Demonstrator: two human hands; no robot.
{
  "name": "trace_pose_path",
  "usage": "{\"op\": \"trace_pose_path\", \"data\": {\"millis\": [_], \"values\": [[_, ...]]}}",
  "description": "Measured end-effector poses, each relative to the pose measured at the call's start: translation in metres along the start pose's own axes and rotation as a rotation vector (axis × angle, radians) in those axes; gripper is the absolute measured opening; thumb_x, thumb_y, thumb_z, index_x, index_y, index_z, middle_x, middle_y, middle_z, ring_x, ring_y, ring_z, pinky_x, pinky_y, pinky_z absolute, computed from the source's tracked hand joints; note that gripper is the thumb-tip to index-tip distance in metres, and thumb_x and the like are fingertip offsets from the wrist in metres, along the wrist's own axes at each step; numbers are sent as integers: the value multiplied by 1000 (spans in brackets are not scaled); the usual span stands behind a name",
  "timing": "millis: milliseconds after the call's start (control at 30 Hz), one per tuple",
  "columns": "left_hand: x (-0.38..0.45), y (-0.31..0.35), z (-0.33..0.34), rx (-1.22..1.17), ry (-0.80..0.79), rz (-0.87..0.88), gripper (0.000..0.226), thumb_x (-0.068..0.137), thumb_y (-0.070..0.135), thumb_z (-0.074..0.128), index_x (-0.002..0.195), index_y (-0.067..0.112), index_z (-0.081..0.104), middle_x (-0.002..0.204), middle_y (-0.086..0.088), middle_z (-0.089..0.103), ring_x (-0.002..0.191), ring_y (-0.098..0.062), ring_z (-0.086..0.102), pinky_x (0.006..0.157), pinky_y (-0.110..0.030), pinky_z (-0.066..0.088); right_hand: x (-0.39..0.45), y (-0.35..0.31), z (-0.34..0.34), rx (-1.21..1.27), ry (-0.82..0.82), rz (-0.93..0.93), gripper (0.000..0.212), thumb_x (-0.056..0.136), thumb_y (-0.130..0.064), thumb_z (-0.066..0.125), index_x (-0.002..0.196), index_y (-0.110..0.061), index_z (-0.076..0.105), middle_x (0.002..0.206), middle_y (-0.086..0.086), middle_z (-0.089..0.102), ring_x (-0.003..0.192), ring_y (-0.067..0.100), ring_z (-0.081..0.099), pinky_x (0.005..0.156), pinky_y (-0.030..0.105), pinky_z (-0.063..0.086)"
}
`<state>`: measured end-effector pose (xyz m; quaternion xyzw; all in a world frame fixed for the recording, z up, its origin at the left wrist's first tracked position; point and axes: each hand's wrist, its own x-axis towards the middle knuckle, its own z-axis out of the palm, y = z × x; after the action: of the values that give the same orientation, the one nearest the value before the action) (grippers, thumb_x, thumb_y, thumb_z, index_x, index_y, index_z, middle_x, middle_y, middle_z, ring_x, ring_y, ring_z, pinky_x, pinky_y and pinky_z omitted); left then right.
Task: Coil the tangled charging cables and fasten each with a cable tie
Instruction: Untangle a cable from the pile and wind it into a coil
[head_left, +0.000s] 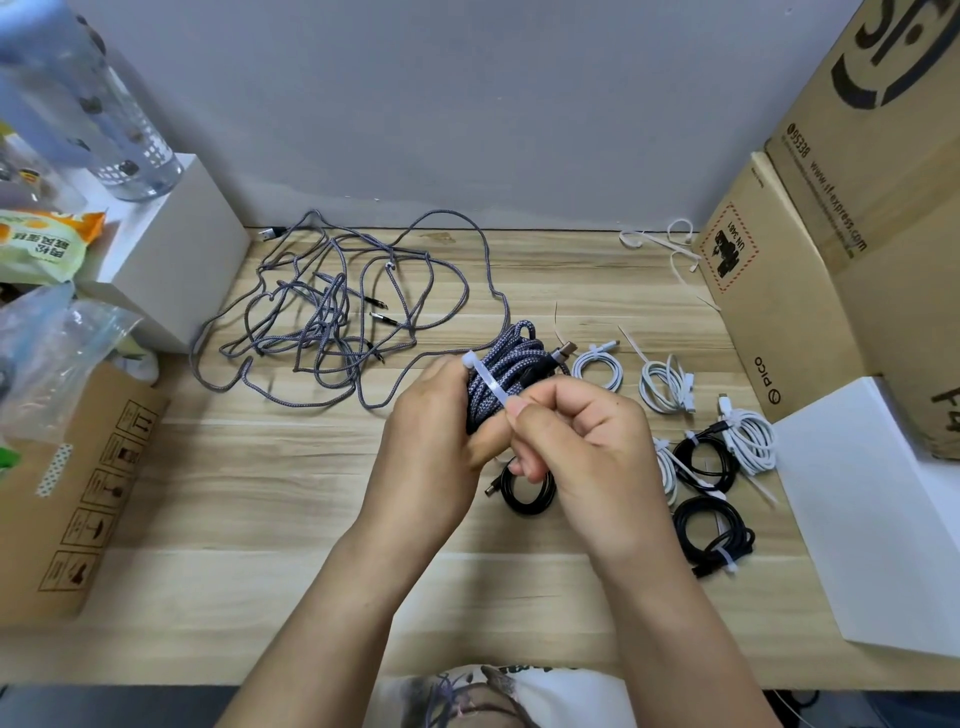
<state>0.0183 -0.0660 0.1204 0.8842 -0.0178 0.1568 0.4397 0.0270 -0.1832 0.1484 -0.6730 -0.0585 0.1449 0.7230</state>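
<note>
- Coiled grey-blue braided cable (506, 371): a thick bundle held up near the middle of the scene, a strand trailing left into the tangle.
- White cable tie (488, 383): wrapped slantwise across that bundle, its head at the upper left.
- Tangled braided cables (332, 312): loose grey loops spread over the far left.
- Tied white coils (667, 387) and tied black coils (711, 535): lying to the right.
- Spare white ties (660, 241): far right.

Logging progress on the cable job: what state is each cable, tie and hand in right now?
Braided coil: wound, held in left hand.
White cable tie: wrapped over the coil, tail pinched by right hand.
Grey tangle: loose, uncoiled.
White bundles: coiled, tied.
Black bundles: coiled, tied.
Spare ties: loose by the boxes.
</note>
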Motion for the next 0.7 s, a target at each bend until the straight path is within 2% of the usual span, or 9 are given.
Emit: {"op": "trace_pose_path", "data": {"millis": [100,167,267,333,400,600,700], "values": [[-1,0,0,19,-6,11,48,80,10,66,71,43,32,67,19,39,69,13,42,60,-5,31,1,-1,-2,40,-11,36,19,73,-17,55,57,-6,52,47,13,42,46,11,36,55,32,37],[-1,-1,1,27,1,8,48,80,9,65,70,42,31,67,19,38,69,14,41,59,-5,30,2,-2,-3,69,-18,58,19,72,-16,54,57,-3,52,46,7,41,45,10,35,56,32,36],[-1,-1,2,44,11,8,50,79,9,66,70,41,30,67,17,38,70,15,41,60,-4,30,3,-3,-3,89,-22,77,18,71,-15,54,56,-5,52,46,14,41,43,10,34,55,32,34],[-2,-2,3,57,12,4,50,79,9,67,70,42,30,67,17,38,70,14,41,60,-5,31,3,-5,-1,98,-28,90,16,70,-14,53,55,-7,52,55,35,44,43,9,34,55,31,33],[-1,-2,3,65,12,1,48,79,11,66,71,42,30,67,17,38,69,14,41,60,-5,31,3,-6,0,97,-24,96,15,69,-14,53,55,-7,51,65,45,44,43,9,34,55,31,33],[-2,-4,3,67,-6,-14,39,79,15,65,75,40,35,70,18,39,72,15,41,63,-5,32,4,-4,1,83,-8,97,15,68,-14,52,57,-2,51,70,47,46,42,9,35,56,33,34],[-2,-2,3,89,-8,-20,35,78,19,64,73,39,35,69,17,39,72,15,40,63,-6,31,4,-3,0,83,8,101,16,68,-13,52,58,-1,51,61,42,44,42,9,34,54,31,34]]}}
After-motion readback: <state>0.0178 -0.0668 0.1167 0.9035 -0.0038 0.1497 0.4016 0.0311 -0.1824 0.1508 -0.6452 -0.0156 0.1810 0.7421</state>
